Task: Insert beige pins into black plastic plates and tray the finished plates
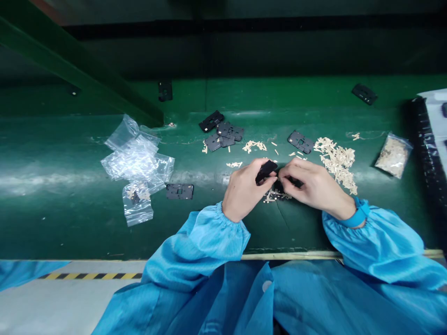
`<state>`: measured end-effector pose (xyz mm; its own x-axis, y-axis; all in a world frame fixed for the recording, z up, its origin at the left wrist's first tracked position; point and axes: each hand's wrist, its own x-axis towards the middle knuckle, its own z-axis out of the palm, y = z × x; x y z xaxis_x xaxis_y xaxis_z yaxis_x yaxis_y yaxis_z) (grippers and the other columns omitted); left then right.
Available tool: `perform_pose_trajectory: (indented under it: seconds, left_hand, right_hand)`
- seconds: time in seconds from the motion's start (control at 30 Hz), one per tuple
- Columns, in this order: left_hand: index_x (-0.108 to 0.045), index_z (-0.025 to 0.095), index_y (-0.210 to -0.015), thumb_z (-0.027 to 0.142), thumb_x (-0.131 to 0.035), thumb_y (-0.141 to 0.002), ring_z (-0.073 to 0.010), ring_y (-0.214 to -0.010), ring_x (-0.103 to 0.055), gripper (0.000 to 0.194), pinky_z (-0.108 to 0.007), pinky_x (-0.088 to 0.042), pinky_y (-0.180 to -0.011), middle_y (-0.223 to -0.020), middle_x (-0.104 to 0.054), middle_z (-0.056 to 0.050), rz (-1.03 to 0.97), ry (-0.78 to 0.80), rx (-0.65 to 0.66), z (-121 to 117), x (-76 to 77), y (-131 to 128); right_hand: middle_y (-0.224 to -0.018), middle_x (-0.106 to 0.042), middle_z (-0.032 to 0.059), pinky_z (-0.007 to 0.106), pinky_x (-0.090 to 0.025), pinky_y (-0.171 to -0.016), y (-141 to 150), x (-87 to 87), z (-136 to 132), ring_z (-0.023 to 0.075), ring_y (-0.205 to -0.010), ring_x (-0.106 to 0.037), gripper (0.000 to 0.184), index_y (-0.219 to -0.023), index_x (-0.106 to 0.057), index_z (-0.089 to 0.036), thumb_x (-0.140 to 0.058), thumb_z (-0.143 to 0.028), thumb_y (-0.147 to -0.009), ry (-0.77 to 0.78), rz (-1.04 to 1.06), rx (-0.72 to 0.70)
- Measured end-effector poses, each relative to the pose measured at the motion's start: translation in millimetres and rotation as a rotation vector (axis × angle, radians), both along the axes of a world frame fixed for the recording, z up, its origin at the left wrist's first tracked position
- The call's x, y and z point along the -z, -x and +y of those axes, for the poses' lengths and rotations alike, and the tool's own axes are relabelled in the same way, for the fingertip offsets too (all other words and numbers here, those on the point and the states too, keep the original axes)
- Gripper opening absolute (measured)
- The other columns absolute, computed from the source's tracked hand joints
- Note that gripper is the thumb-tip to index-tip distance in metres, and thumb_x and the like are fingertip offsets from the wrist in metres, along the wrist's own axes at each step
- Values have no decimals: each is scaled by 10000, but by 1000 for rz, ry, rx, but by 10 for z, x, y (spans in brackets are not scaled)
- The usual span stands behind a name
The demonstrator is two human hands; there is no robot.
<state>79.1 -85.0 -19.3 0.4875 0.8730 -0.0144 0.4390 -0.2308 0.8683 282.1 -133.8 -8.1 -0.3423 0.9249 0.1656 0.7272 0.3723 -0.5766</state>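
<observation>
My left hand (243, 187) is closed on a black plastic part (266, 171), which is tilted up between thumb and fingers. Close beside it, my right hand (310, 182) has its thumb and fingers pinched together near the part's edge; whatever they grip is too small or hidden to make out. Below the fingertips lies a small heap of cream and dark bits (277, 196), partly covered by the hands. Flat black plates with cut-outs (230, 131) lie in a loose stack beyond my left hand, and another black plate (301, 142) rests beyond my right.
A pile of small cream strips (338, 160) spreads right of my right hand, with a filled clear bag (394, 156) farther right. Empty-looking clear bags (134, 151) are heaped at left near a single black plate (179, 191). A green beam (104, 79) slants down at back left.
</observation>
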Motion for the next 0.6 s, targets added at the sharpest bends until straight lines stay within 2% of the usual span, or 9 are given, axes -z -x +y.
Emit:
perform_pose_trajectory:
  seconds: [0.2, 0.43, 0.53, 0.6]
  left_hand:
    - [-678, 239, -1178, 245, -685, -886, -191, -925, -769, 291, -291, -578, -838, -1008, -800, -7, 139, -30, -13, 5, 0, -19]
    - [-676, 247, -1165, 249, -693, -862, -188, -937, -752, 303, -293, -583, -844, -1023, -787, -3, 28, 71, -52, 21, 18, -35]
    - [-672, 244, -1153, 260, -698, -864, -189, -945, -753, 290, -297, -589, -855, -1033, -785, -4, 14, 94, -94, 28, 26, -31]
    - [-658, 243, -1185, 239, -694, -866, -179, -940, -757, 321, -288, -590, -869, -1025, -787, 1, -5, 96, -97, 26, 20, -24]
  right_hand:
    - [-821, -609, 42, 298, -469, -621, 26, -20, -19, 164, -699, -575, 111, -929, -662, -176, -561, -170, -976, -23, -14, 46]
    - [-889, -664, 53, 292, -492, -671, 101, 38, -29, 168, -776, -622, 96, -985, -666, -193, -581, -148, -983, -77, 120, 128]
    - [-841, -652, 37, 291, -483, -654, 143, 37, -43, 163, -753, -614, 76, -959, -672, -197, -608, -156, -968, -90, 177, 232]
    - [-785, -637, 23, 285, -466, -614, 161, 30, -53, 156, -707, -595, 62, -923, -681, -197, -631, -182, -956, -46, 227, 321]
